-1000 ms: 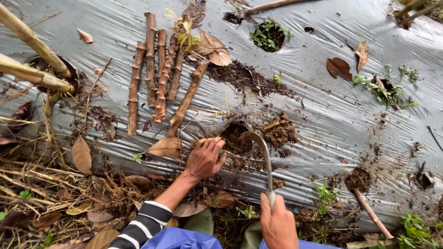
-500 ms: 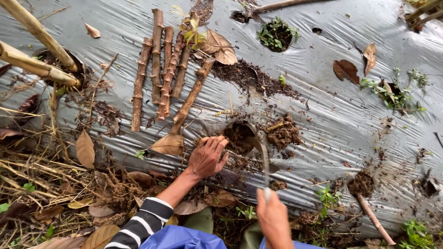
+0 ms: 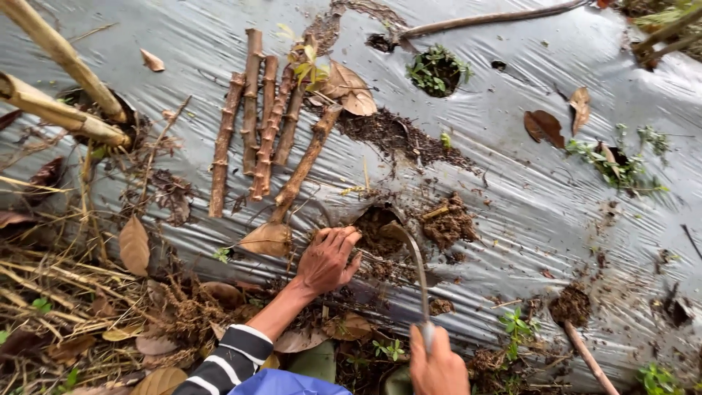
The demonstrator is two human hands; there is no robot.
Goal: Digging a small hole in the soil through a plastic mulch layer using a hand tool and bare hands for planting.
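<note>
My right hand [image 3: 437, 363] has its grip wrapped tight round the handle of a thin curved metal digging tool [image 3: 414, 267]; the tip sits in the dark soil-filled hole [image 3: 374, 227] cut through the silver plastic mulch sheet [image 3: 526, 197]. My left hand [image 3: 327, 257] lies flat, fingers loosely spread, holding nothing, fingertips touching the hole's near-left edge.

Risks as I judge them:
- The blade tip works just beside my left fingertips. A slip or a hard pull toward me could nick them.
- The tool's edge can catch the plastic rim and tear the hole wider.
- The loose clump of brown soil [image 3: 447, 219] heaped just right of the hole can crumble back in if the tool bumps it.
- The brown knobbly stem cuttings [image 3: 267, 121] lie in a row up and left on the sloped sheet; the nearest one [image 3: 303, 164] points down toward the hole, its end by a dry leaf [image 3: 267, 238] near my left hand. A knock could roll it.
- I can't tell the hole's depth; soil hides the bottom.
</note>
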